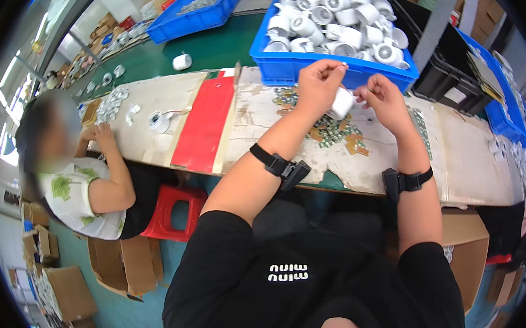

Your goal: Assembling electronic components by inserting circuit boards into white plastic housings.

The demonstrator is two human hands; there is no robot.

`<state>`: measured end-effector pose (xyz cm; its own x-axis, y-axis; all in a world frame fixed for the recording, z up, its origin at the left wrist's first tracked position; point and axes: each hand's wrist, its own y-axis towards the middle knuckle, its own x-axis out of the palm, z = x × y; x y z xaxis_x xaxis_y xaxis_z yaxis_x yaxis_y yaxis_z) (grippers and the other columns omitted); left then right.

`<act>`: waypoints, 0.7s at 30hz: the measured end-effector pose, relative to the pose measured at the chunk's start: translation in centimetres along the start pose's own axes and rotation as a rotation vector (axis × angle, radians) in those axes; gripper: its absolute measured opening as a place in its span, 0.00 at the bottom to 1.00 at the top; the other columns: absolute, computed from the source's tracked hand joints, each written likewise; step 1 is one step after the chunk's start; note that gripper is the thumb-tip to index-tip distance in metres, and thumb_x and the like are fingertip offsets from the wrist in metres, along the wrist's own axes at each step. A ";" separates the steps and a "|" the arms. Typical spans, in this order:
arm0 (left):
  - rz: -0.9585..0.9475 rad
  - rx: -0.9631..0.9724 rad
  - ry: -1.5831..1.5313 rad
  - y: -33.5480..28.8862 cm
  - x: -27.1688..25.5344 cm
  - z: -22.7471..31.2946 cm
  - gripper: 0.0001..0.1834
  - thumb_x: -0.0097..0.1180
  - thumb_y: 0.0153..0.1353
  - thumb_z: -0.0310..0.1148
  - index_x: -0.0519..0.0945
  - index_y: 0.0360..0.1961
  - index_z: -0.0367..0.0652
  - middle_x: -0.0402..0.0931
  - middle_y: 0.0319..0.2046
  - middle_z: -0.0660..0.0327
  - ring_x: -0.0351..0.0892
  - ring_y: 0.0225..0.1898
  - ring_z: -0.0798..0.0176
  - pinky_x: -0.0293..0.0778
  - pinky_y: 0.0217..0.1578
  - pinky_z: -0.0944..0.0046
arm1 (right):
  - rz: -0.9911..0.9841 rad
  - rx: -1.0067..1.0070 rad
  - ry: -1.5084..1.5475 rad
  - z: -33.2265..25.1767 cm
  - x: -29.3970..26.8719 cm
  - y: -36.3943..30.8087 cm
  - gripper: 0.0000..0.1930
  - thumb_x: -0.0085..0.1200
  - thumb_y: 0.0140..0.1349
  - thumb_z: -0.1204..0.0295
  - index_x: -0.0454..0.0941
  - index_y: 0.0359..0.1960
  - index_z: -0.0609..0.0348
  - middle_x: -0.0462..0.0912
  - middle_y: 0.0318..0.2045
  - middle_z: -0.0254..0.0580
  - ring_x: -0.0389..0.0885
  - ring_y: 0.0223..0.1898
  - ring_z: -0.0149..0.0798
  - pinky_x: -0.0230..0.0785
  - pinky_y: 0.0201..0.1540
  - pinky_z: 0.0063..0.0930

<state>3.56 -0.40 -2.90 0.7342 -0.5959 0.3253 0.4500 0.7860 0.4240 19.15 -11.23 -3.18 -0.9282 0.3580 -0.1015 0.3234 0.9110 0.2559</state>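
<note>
My left hand point(319, 85) is raised in front of the blue crate, thumb and fingertips pinched together. A tiny pale spot shows at its fingertips, too small to name. Beside it is a white cylindrical plastic housing point(340, 105), partly behind the left hand; whether either hand touches it I cannot tell. My right hand point(386, 102) is just right of the housing, fingers curled in toward it with the tips close together. What those tips hold, if anything, does not show. Under the hands, small green and tan circuit boards point(333, 134) lie in a loose pile on the worn worktable point(264, 146).
A blue crate point(337, 64) heaped with white housings stands behind my hands. Right of it is a black crate point(455, 74). At left, a co-worker point(84, 194) sits by a red stool point(177, 214). A red strip point(204, 117) crosses the table; a green belt point(154, 65) runs behind.
</note>
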 end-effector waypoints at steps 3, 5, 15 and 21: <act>-0.041 0.051 0.143 -0.2 -1.1 -0.4 0.05 0.63 0.64 0.25 0.85 0.36 0.33 0.84 0.27 0.64 0.78 0.26 0.78 0.71 0.26 0.75 | -0.002 -0.033 -0.021 -1.9 0.3 -0.1 0.09 0.65 0.64 0.71 0.75 0.35 0.58 0.81 0.29 0.29 0.73 0.24 0.20 0.64 0.24 0.17; -0.034 0.139 0.221 -0.5 -0.4 0.1 0.04 0.63 0.63 0.24 0.86 0.36 0.34 0.83 0.27 0.66 0.78 0.27 0.78 0.71 0.28 0.75 | 0.058 -0.026 -0.011 -2.1 0.2 -0.3 0.10 0.68 0.61 0.70 0.80 0.37 0.60 0.81 0.27 0.28 0.73 0.24 0.18 0.62 0.23 0.16; -0.268 0.350 0.658 -0.9 -0.2 1.6 0.03 0.64 0.57 0.24 0.84 0.31 0.35 0.77 0.22 0.63 0.72 0.21 0.73 0.68 0.24 0.68 | 0.008 -0.141 -0.055 -2.3 -0.2 -0.6 0.11 0.68 0.62 0.68 0.87 0.40 0.63 0.83 0.26 0.30 0.75 0.28 0.21 0.68 0.30 0.17; -0.372 0.435 0.782 -0.7 -0.4 2.3 0.02 0.63 0.55 0.26 0.84 0.29 0.38 0.76 0.21 0.59 0.76 0.20 0.61 0.71 0.23 0.62 | -0.047 -0.158 -0.190 -1.8 -1.0 -0.3 0.08 0.67 0.63 0.71 0.87 0.39 0.63 0.84 0.30 0.30 0.76 0.30 0.20 0.68 0.30 0.17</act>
<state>1.80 -1.09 -1.42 0.7842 -0.3928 -0.4803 0.6099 0.3457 0.7131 19.64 -12.22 -1.45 -0.8856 0.3613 -0.2919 0.2337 0.8897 0.3922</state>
